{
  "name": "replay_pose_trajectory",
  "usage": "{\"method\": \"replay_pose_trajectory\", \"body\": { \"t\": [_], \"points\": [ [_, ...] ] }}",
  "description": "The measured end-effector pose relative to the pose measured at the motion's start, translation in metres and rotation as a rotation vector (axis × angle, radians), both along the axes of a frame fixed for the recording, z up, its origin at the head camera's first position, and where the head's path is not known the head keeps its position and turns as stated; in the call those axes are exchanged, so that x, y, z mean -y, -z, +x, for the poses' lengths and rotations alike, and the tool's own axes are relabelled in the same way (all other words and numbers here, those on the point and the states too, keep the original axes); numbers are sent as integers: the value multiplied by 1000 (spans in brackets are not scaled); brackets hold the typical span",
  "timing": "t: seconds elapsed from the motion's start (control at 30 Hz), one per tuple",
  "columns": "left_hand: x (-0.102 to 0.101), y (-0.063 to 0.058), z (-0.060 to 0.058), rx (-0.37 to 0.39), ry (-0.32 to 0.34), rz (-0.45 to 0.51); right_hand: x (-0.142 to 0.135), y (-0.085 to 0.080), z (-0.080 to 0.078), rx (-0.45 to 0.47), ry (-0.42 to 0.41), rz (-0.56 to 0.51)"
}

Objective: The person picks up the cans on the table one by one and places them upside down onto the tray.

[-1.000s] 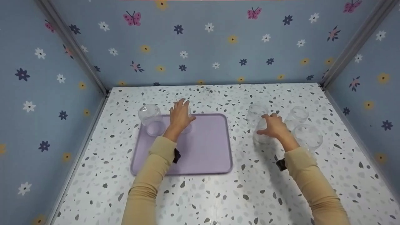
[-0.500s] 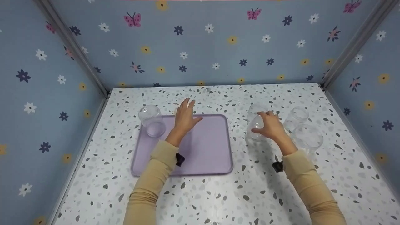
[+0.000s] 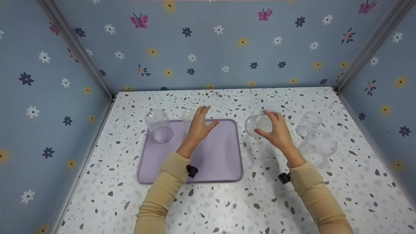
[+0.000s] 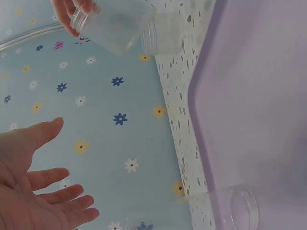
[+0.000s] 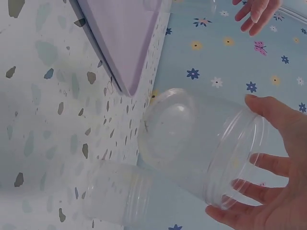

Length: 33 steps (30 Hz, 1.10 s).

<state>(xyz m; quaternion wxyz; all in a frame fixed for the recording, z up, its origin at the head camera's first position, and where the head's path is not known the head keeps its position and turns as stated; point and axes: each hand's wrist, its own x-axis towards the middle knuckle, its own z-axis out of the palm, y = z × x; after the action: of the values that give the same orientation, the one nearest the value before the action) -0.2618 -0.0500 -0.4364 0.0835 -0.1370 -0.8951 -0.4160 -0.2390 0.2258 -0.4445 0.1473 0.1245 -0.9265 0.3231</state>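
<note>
My right hand [image 3: 276, 131] grips a clear jar [image 3: 255, 125] around its threaded mouth. This jar hangs tilted over the table, right of the lilac tray [image 3: 224, 177]; in the right wrist view its round base [image 5: 168, 124] faces the tray side. A further clear jar [image 5: 117, 194] stands on the table below it, largely hidden in the head view. My left hand [image 3: 198, 128] hovers above the tray with fingers spread, holding nothing. Partly behind it, a narrower clear jar [image 3: 188, 117] stands on the tray. A wider clear jar [image 3: 158, 126] stands at the tray's back left corner.
On the right of the speckled table [image 3: 208, 208] stand a small clear jar [image 3: 308, 123] and a wide one [image 3: 320, 146]. Blue flowered panels [image 3: 208, 45] close off the back and both sides.
The right hand has lifted a jar off the table, tilted it and carried it left towards the tray. The left hand has drawn right, away from the narrower jar on the tray.
</note>
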Motion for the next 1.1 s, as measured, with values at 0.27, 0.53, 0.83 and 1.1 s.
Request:
{"method": "replay_pose_trajectory", "body": {
  "t": [0.27,0.53,0.83,1.1],
  "points": [
    [-9,12,5,-25,5,109,10,7,2,-126,-22,-154],
    [-20,23,9,-13,51,221,18,11,9,-86,-41,-298],
    [-28,38,18,12,140,302,30,0,26,78,-78,-455],
    [-36,46,24,64,205,376,43,-7,41,201,-89,-599]
  ]
}}
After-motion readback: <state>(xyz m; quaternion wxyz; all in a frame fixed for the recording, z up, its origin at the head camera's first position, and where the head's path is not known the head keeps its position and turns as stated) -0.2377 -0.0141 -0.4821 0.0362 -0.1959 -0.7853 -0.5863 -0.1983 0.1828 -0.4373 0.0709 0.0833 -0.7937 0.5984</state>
